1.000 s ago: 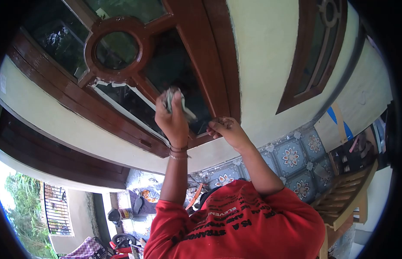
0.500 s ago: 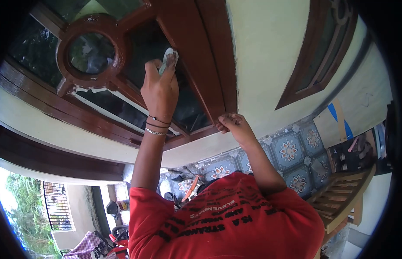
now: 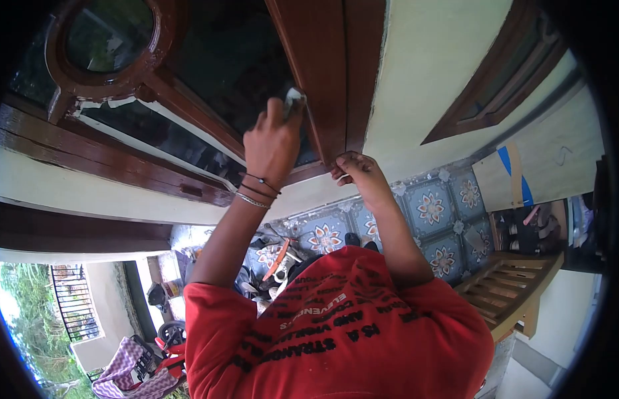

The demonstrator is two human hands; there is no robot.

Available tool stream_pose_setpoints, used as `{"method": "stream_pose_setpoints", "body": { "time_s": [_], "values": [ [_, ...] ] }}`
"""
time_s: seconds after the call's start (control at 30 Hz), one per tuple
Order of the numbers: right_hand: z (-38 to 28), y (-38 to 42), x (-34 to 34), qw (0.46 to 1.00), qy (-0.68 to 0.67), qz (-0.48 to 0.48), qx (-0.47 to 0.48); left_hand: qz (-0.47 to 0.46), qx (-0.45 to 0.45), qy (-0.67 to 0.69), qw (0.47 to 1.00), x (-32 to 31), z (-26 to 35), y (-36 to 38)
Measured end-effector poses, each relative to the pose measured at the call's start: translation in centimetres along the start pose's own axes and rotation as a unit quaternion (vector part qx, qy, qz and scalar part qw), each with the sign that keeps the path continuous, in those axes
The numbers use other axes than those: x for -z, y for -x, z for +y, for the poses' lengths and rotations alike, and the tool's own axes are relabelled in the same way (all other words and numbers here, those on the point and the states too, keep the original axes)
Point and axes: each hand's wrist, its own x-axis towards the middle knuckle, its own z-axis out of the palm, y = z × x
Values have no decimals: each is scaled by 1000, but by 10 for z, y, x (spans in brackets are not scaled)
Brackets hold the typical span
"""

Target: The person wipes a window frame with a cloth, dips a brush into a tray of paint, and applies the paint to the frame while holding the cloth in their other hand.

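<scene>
I have the left hand (image 3: 273, 143) pinching a pale wad (image 3: 295, 95) between thumb and fingers, its back turned up to me. The wad sits at one o'clock from the knuckles, where a dark glass pane (image 3: 223, 63) meets the right-hand stile of the brown wooden window frame (image 3: 333, 80); its material is too blurred for me to name. Bracelets (image 3: 256, 189) circle that wrist. Between three and four o'clock from it, I see the right hand (image 3: 357, 174), fingers curled, beside the frame's lower corner; I cannot tell whether it holds anything.

Farther out, at ten o'clock on my view, a round wooden ring (image 3: 110, 92) encloses glass. A cream wall (image 3: 422, 73) runs right of the frame, with a second window (image 3: 495, 93) at two o'clock. Flower-patterned floor tiles (image 3: 429, 207) lie below the wall, and a slatted wooden chair (image 3: 505, 286) stands at four. The red shirt (image 3: 343, 332) fills six o'clock; a checked cloth (image 3: 123, 372) lies between seven and eight.
</scene>
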Motion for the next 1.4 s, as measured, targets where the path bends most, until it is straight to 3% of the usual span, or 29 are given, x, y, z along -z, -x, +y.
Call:
{"method": "stream_pose_setpoints", "body": {
  "time_s": [0.17, 0.23, 0.37, 0.83, 0.9, 1.07, 1.13, 1.17, 1.23, 1.27, 1.3, 1.37, 1.4],
  "values": [
    [3, 8, 16, 1000, 0, 24, -3, -47, 11, 35, 998, -45, 11, 40],
    [1, 12, 24, 998, -2, 54, -9, -107, 10, 47, 993, -64, 16, 61],
    [4, 19, 50, 995, 3, 95, -21, -124, 29, 68, 990, -108, 25, 93],
    [-10, 19, 90, 985, -2, 171, -24, -191, 58, 97, 975, -171, 38, 141],
    [-8, 19, 92, 986, -1, 165, -27, -229, 70, 117, 964, -174, 38, 150],
    [-11, 26, 85, 988, -4, 153, -15, -193, 107, 128, 967, -166, 49, 147],
    [-6, 30, 83, 989, -4, 149, -18, -178, 209, 181, 945, -141, 51, 140],
    [-2, 32, 79, 989, -4, 146, -14, -174, 208, 179, 946, -129, 51, 141],
    [8, 36, 69, 990, 19, 131, -42, -53, 267, 307, 912, -105, 51, 153],
    [15, 38, 63, 992, 34, 112, -49, -87, 345, 402, 844, -103, 48, 168],
    [27, 39, 59, 993, 45, 85, -66, -83, 345, 401, 844, -93, 45, 174],
    [49, 44, 38, 993, 64, 30, -97, -60, 479, 672, 562, -71, 38, 180],
    [58, 48, 26, 991, 87, -4, -105, -68, 488, 698, 520, -62, 32, 187]
  ]
}}
